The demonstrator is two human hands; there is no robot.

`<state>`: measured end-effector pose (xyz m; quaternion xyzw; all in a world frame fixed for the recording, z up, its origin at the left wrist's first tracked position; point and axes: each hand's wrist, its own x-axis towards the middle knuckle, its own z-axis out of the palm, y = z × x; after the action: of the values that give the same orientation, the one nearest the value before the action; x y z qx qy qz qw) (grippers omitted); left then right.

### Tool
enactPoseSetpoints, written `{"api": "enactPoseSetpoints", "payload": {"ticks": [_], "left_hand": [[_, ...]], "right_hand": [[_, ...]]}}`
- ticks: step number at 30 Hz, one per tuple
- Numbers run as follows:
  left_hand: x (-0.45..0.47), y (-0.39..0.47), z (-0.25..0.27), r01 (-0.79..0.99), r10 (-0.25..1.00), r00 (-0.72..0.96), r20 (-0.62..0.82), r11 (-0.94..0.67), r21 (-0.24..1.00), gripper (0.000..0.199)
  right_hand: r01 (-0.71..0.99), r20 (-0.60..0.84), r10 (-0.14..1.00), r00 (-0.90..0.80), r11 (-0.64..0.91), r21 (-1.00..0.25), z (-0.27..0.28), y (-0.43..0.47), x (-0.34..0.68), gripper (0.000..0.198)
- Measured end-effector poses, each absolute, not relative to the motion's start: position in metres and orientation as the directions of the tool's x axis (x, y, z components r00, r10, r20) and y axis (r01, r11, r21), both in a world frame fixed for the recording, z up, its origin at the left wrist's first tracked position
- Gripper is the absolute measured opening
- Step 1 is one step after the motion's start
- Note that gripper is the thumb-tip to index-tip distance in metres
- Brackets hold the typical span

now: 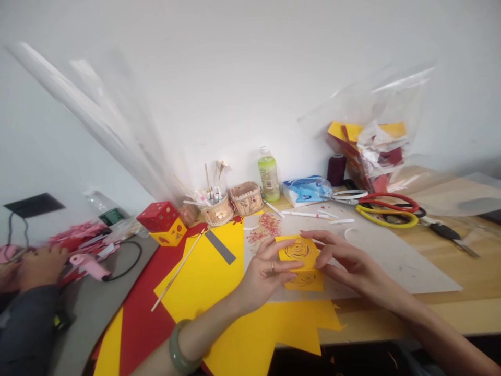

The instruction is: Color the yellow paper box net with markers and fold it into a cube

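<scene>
Between my two hands is a yellow paper box [301, 256] with curved, spiral-like cut-outs on its top and front faces. My left hand [260, 269] grips its left side, fingers along the edge and thumb near the front. On the right side, the fingers of my right hand [342, 261] pinch the box's edge. Beneath the hands lie a grey-white board [395, 261] and yellow paper sheets [219, 292]. A red and yellow paper cube [162, 223] with cut-out holes stands to the left, near a thin wooden stick [178, 271] and a grey strip [220, 247].
Scissors with red and yellow handles [387, 209] lie at the right. A green-liquid bottle [268, 175], tissue pack [305, 190], thread spool [336, 169] and small baskets [246, 198] line the wall. At left, another person's hand [43, 266] is beside a pink glue gun [89, 266].
</scene>
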<state>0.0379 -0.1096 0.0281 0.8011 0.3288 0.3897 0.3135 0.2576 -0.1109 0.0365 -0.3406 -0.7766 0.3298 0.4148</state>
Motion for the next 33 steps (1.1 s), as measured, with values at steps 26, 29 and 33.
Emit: {"api": "enactPoseSetpoints", "payload": {"ticks": [26,29,33], "left_hand": [[0.035,-0.107,0.021,0.228,0.796,0.465,0.388,-0.531,0.816,0.022],[0.036,-0.107,0.022,0.219,0.785,0.461,0.413,-0.551,0.805,0.021],[0.038,-0.107,0.023,0.163,0.754,0.461,0.468,-0.590,0.791,0.019]], "right_hand": [[0.276,0.417,0.799,-0.434,0.559,-0.782,0.028,-0.108,0.265,0.027],[0.352,0.490,0.767,-0.414,0.631,-0.691,0.029,-0.110,0.265,0.018],[0.373,0.531,0.739,-0.414,0.670,-0.642,0.030,-0.112,0.266,0.008]]}}
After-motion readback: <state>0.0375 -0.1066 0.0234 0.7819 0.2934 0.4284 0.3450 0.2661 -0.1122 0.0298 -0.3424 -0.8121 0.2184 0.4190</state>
